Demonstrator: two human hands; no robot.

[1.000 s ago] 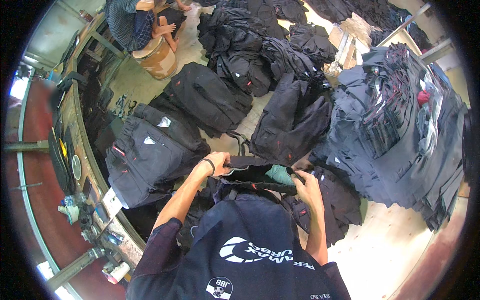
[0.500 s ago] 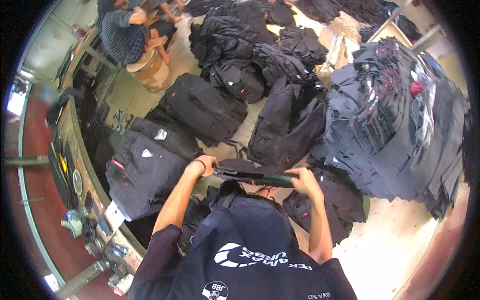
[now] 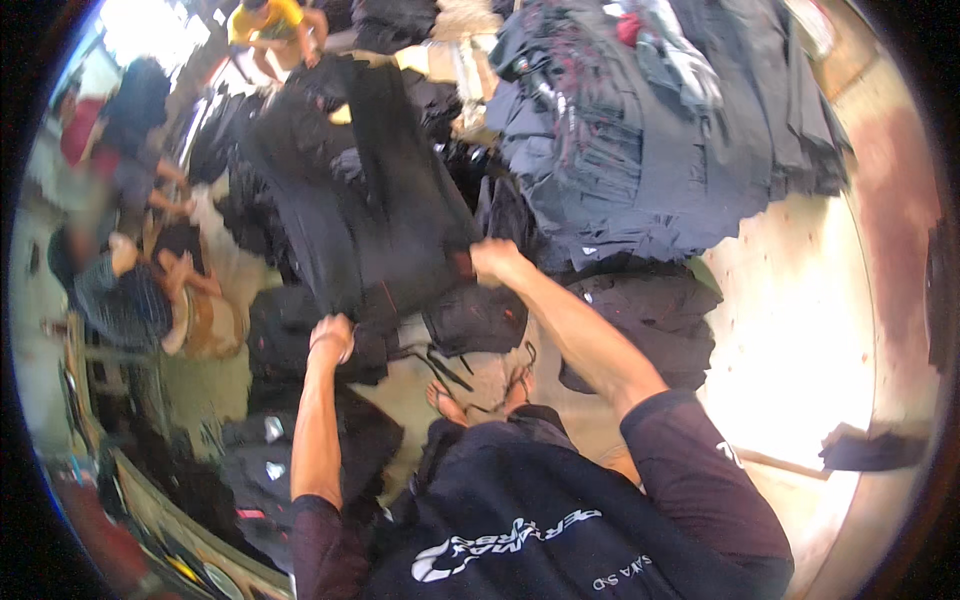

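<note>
A pair of black trousers [image 3: 335, 225] is stretched out in front of me, with both legs flung away from me and blurred by motion. My left hand [image 3: 332, 336] is closed on one end of the waistband. At the other end, my right hand [image 3: 497, 262] grips the waistband, higher and farther out. Below the trousers, a folded black garment [image 3: 475, 318] lies near my feet, with dark straps [image 3: 440, 368] on the floor beside it. The trousers hide part of the piles behind them.
A large heap of dark grey cloth pieces [image 3: 640, 180] fills the far right. Folded black garments [image 3: 640, 325] lie right of my feet, and more [image 3: 300, 470] lie at left. One person sits on a round drum [image 3: 210, 325]; another, in a yellow shirt [image 3: 270, 22], crouches far off.
My hands have moved outward and apart, and the black trousers have swung from a narrow band into a spread-out shape. My view has turned right.
</note>
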